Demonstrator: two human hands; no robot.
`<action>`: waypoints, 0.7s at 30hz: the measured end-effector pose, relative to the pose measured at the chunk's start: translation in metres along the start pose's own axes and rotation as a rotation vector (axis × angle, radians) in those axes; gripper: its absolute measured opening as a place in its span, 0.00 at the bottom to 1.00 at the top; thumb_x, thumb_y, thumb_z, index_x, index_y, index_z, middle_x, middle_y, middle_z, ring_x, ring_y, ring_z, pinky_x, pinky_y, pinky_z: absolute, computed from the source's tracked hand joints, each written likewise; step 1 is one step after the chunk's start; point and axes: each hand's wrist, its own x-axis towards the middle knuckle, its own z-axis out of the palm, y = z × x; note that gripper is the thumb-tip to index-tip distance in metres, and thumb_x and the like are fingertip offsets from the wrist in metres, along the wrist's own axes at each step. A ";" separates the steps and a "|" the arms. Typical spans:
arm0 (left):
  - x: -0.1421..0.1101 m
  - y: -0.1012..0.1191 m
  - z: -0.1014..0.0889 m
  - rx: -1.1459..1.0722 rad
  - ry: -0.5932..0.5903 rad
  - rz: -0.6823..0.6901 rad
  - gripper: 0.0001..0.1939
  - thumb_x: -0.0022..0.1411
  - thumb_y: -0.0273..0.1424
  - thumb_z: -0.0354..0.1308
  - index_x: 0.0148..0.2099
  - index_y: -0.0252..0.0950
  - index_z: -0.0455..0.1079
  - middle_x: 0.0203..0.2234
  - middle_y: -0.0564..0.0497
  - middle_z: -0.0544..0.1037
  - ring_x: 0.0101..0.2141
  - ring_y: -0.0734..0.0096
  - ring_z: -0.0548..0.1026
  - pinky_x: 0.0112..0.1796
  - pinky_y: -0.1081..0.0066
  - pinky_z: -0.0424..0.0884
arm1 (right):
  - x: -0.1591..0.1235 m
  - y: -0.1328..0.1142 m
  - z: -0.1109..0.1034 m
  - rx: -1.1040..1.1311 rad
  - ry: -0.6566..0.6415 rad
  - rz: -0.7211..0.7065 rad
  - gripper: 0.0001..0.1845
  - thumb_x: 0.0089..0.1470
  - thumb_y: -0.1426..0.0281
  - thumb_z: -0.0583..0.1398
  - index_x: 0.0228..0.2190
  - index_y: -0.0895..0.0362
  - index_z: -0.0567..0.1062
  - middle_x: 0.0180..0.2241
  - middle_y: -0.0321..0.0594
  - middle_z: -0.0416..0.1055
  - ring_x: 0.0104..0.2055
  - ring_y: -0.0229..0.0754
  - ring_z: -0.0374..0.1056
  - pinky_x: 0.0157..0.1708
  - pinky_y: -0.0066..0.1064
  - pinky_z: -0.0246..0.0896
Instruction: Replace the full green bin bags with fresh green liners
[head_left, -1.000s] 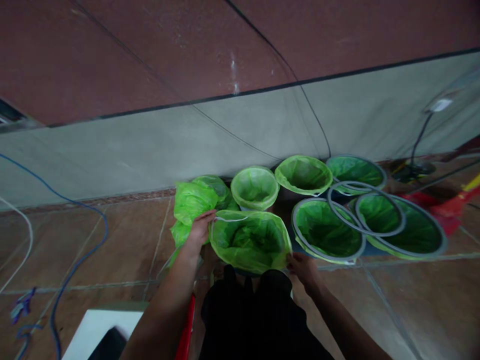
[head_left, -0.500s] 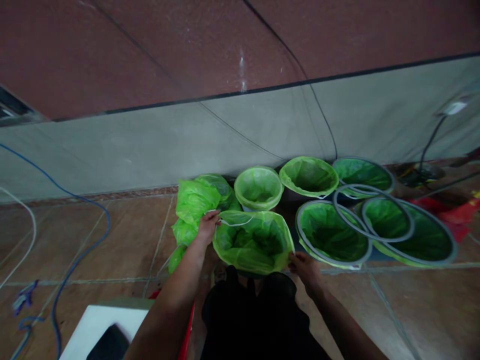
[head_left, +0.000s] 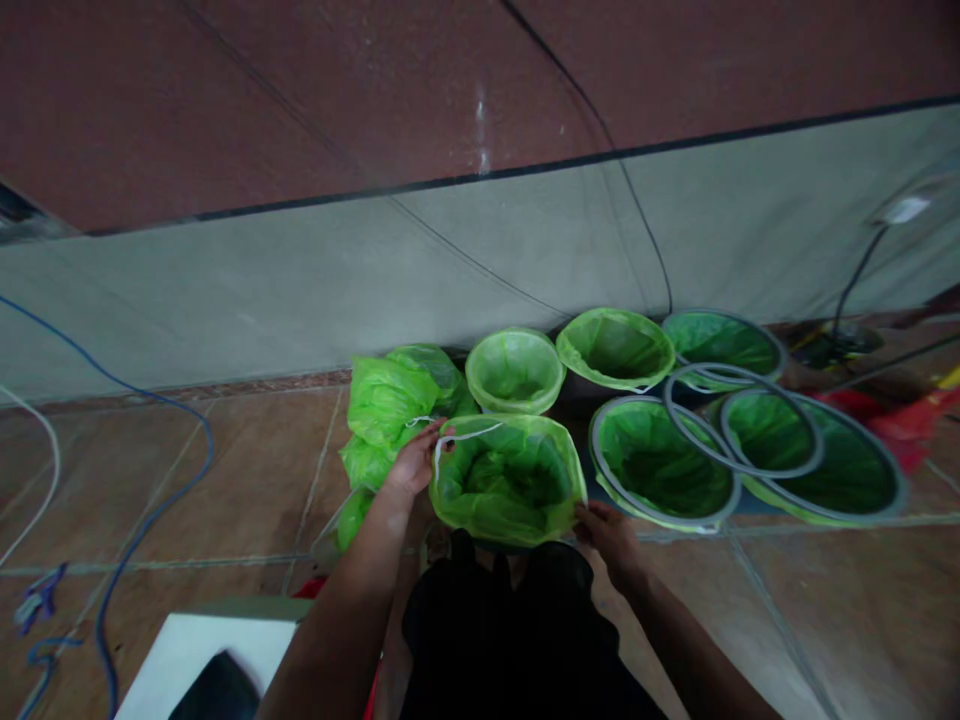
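A bin lined with a bright green bag (head_left: 507,482) stands on the floor just in front of my knees. My left hand (head_left: 415,463) is closed on the bag's left rim, where a white drawstring loops out. My right hand (head_left: 609,532) pinches the bag's lower right edge. A pile of loose green bags (head_left: 384,402) lies just left of my left hand.
Several more green-lined bins (head_left: 660,460) stand to the right and behind, some with grey rings (head_left: 739,420) on top. A grey wall base (head_left: 300,290) runs behind them. Blue and white cables (head_left: 154,500) trail over the tiled floor at left. A white box (head_left: 196,660) sits at bottom left.
My left hand has shifted slightly inward along the bag's rim, drawing the white drawstring with it. The right hand stays on the lower right edge.
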 end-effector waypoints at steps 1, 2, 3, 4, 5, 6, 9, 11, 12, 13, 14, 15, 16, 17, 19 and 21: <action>0.000 0.000 0.000 -0.005 -0.009 -0.016 0.14 0.63 0.20 0.51 0.48 0.31 0.71 0.33 0.49 0.80 0.28 0.74 0.77 0.36 0.72 0.76 | -0.001 0.000 0.000 0.002 0.006 0.002 0.25 0.24 0.55 0.69 0.24 0.61 0.75 0.18 0.36 0.69 0.20 0.34 0.62 0.21 0.27 0.58; -0.001 -0.001 0.001 -0.007 -0.018 -0.029 0.13 0.63 0.21 0.51 0.49 0.32 0.70 0.33 0.49 0.80 0.29 0.73 0.78 0.37 0.71 0.76 | -0.001 0.000 0.000 0.003 0.012 0.007 0.26 0.24 0.55 0.69 0.24 0.61 0.75 0.18 0.36 0.69 0.20 0.35 0.63 0.21 0.27 0.59; -0.002 -0.001 0.001 -0.007 -0.028 -0.037 0.13 0.64 0.22 0.51 0.50 0.32 0.70 0.32 0.48 0.80 0.29 0.72 0.78 0.37 0.71 0.76 | -0.001 -0.001 0.000 0.006 0.018 0.012 0.26 0.24 0.55 0.69 0.24 0.60 0.75 0.17 0.36 0.69 0.20 0.35 0.63 0.21 0.27 0.59; -0.002 0.000 0.002 -0.005 -0.041 -0.045 0.14 0.65 0.24 0.51 0.51 0.32 0.70 0.32 0.48 0.80 0.30 0.71 0.78 0.37 0.71 0.76 | -0.002 -0.001 0.000 0.011 0.023 0.017 0.26 0.23 0.54 0.70 0.24 0.60 0.75 0.17 0.36 0.69 0.19 0.34 0.62 0.21 0.27 0.58; -0.003 0.000 0.002 -0.002 -0.056 -0.054 0.14 0.65 0.25 0.51 0.52 0.33 0.69 0.31 0.49 0.80 0.29 0.71 0.78 0.36 0.71 0.76 | -0.002 -0.001 0.000 0.015 0.026 0.021 0.26 0.23 0.54 0.70 0.23 0.60 0.74 0.17 0.35 0.68 0.19 0.34 0.62 0.21 0.27 0.58; -0.003 0.000 0.003 0.003 -0.068 -0.066 0.14 0.65 0.27 0.51 0.52 0.33 0.69 0.30 0.49 0.80 0.29 0.72 0.78 0.35 0.71 0.76 | -0.002 -0.001 0.000 0.019 0.027 0.025 0.26 0.23 0.54 0.70 0.23 0.60 0.74 0.16 0.35 0.68 0.19 0.34 0.62 0.20 0.26 0.57; -0.003 0.001 0.004 0.032 -0.100 -0.096 0.13 0.66 0.32 0.52 0.50 0.33 0.70 0.26 0.51 0.79 0.26 0.73 0.77 0.31 0.74 0.74 | -0.001 0.000 -0.001 0.026 0.035 0.027 0.26 0.22 0.55 0.70 0.23 0.60 0.74 0.17 0.36 0.69 0.19 0.34 0.62 0.21 0.27 0.58; -0.003 0.001 0.005 0.071 -0.122 -0.095 0.14 0.64 0.37 0.55 0.46 0.32 0.72 0.25 0.51 0.78 0.24 0.74 0.76 0.29 0.74 0.73 | 0.001 0.003 -0.002 0.006 0.030 0.014 0.26 0.23 0.54 0.70 0.24 0.61 0.75 0.18 0.37 0.70 0.20 0.35 0.63 0.21 0.27 0.58; -0.003 0.000 0.005 0.096 -0.130 -0.076 0.15 0.62 0.38 0.58 0.44 0.32 0.73 0.24 0.51 0.78 0.24 0.74 0.76 0.29 0.74 0.73 | 0.002 0.006 -0.003 -0.010 0.023 0.004 0.26 0.25 0.54 0.70 0.25 0.61 0.75 0.19 0.37 0.71 0.20 0.35 0.63 0.21 0.27 0.58; -0.003 0.000 0.006 0.125 -0.134 -0.044 0.16 0.59 0.40 0.61 0.43 0.32 0.73 0.24 0.51 0.78 0.24 0.74 0.76 0.29 0.74 0.73 | 0.004 0.008 -0.004 -0.025 0.018 -0.005 0.26 0.26 0.54 0.70 0.25 0.61 0.76 0.19 0.37 0.71 0.20 0.35 0.63 0.21 0.27 0.58; -0.003 -0.001 0.006 0.160 -0.131 0.000 0.18 0.55 0.40 0.64 0.42 0.31 0.74 0.25 0.51 0.78 0.25 0.74 0.76 0.30 0.74 0.72 | 0.005 0.010 -0.004 -0.037 0.012 -0.013 0.26 0.28 0.54 0.69 0.26 0.61 0.76 0.19 0.37 0.71 0.20 0.35 0.63 0.21 0.27 0.57; -0.003 -0.002 0.006 0.207 -0.126 0.049 0.20 0.51 0.39 0.67 0.43 0.32 0.74 0.26 0.51 0.78 0.26 0.73 0.76 0.31 0.74 0.72 | 0.006 0.012 -0.005 -0.044 0.009 -0.019 0.25 0.29 0.54 0.69 0.26 0.61 0.76 0.19 0.37 0.71 0.20 0.35 0.63 0.21 0.27 0.57; -0.003 -0.003 0.006 0.277 -0.118 0.104 0.22 0.48 0.37 0.69 0.44 0.32 0.74 0.28 0.50 0.79 0.27 0.73 0.76 0.33 0.73 0.72 | 0.007 0.014 -0.005 -0.047 0.007 -0.024 0.25 0.30 0.54 0.69 0.27 0.61 0.75 0.19 0.37 0.71 0.20 0.35 0.63 0.21 0.27 0.57; -0.003 -0.003 0.006 0.393 -0.099 0.165 0.24 0.46 0.36 0.70 0.46 0.33 0.74 0.29 0.51 0.79 0.28 0.72 0.76 0.34 0.72 0.72 | 0.008 0.015 -0.006 -0.048 0.009 -0.026 0.25 0.30 0.54 0.69 0.27 0.61 0.75 0.20 0.37 0.71 0.20 0.35 0.63 0.21 0.27 0.57; -0.001 -0.003 0.004 0.694 -0.021 0.291 0.25 0.44 0.31 0.68 0.48 0.34 0.74 0.30 0.52 0.80 0.29 0.70 0.76 0.36 0.69 0.72 | 0.008 0.015 -0.006 -0.045 0.008 -0.028 0.24 0.30 0.54 0.69 0.26 0.60 0.75 0.20 0.36 0.71 0.21 0.35 0.64 0.21 0.27 0.57; 0.001 -0.001 0.001 0.939 0.084 0.399 0.22 0.44 0.26 0.66 0.46 0.35 0.75 0.28 0.53 0.79 0.31 0.67 0.76 0.39 0.66 0.72 | 0.007 0.012 -0.006 -0.030 -0.005 -0.032 0.24 0.30 0.54 0.69 0.26 0.60 0.74 0.19 0.35 0.70 0.20 0.34 0.62 0.21 0.27 0.56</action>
